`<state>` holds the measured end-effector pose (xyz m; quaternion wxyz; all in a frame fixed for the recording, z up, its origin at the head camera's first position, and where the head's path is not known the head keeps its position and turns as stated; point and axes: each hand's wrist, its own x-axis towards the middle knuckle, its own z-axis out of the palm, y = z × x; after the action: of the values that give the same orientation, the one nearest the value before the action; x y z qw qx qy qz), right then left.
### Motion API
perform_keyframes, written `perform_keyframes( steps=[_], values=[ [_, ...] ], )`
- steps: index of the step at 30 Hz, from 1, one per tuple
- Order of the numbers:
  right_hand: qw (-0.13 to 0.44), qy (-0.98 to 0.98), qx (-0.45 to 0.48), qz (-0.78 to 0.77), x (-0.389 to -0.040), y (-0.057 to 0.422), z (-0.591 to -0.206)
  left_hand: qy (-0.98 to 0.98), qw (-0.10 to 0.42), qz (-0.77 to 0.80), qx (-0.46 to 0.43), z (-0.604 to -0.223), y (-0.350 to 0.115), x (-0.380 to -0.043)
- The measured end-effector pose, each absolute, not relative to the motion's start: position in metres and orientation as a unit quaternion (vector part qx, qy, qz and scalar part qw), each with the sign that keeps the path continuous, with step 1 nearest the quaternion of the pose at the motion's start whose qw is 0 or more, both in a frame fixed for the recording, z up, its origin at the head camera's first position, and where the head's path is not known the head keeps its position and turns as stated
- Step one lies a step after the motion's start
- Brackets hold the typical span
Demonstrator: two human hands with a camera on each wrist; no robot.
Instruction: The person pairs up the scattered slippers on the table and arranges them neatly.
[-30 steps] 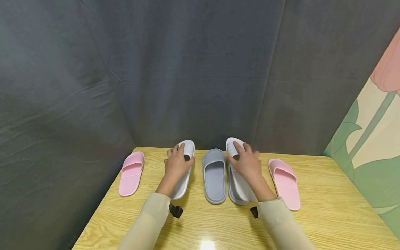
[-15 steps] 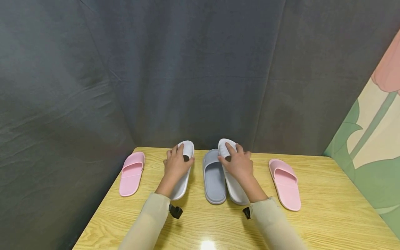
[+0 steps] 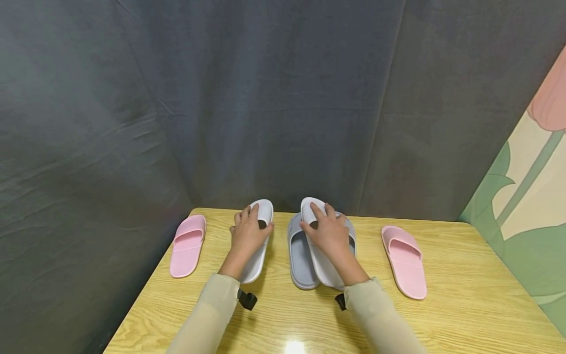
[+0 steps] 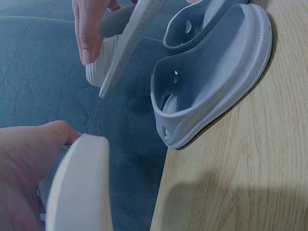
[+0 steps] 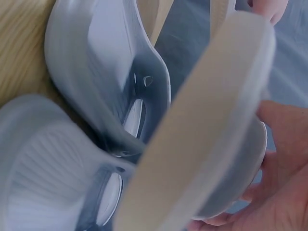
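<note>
In the head view my left hand (image 3: 248,232) grips a white slipper (image 3: 253,268) by its strap, left of the grey pair. With my right hand (image 3: 331,235) I hold the other white slipper (image 3: 324,265) over the grey slippers, partly covering both the left grey slipper (image 3: 301,263) and the right grey slipper (image 3: 351,227). The right wrist view shows that white slipper (image 5: 202,120) raised above the grey ones, my fingers around its strap. In the left wrist view both white slippers hang off the table beyond its edge, clear of the grey slipper (image 4: 216,67).
A pink slipper (image 3: 184,260) lies at the table's left edge and another pink slipper (image 3: 409,278) lies to the right. A dark grey curtain (image 3: 274,108) hangs behind the wooden table (image 3: 477,290). At the right stands a wall painted with flowers (image 3: 539,196).
My right hand has moved left with its white slipper, from above the right grey slipper to between the two grey ones. My left hand has barely shifted.
</note>
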<state>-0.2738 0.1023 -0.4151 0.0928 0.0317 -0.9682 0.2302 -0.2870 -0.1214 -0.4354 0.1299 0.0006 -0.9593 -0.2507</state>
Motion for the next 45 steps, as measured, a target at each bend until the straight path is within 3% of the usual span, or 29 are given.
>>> perform_keyframes(
  steps=[45],
  values=[
    [0.084, -0.968, 0.043, 0.233, -0.277, 0.036, -0.416, -0.959, 0.134, -0.249, 0.016, -0.439, -0.147, -0.284]
  ],
)
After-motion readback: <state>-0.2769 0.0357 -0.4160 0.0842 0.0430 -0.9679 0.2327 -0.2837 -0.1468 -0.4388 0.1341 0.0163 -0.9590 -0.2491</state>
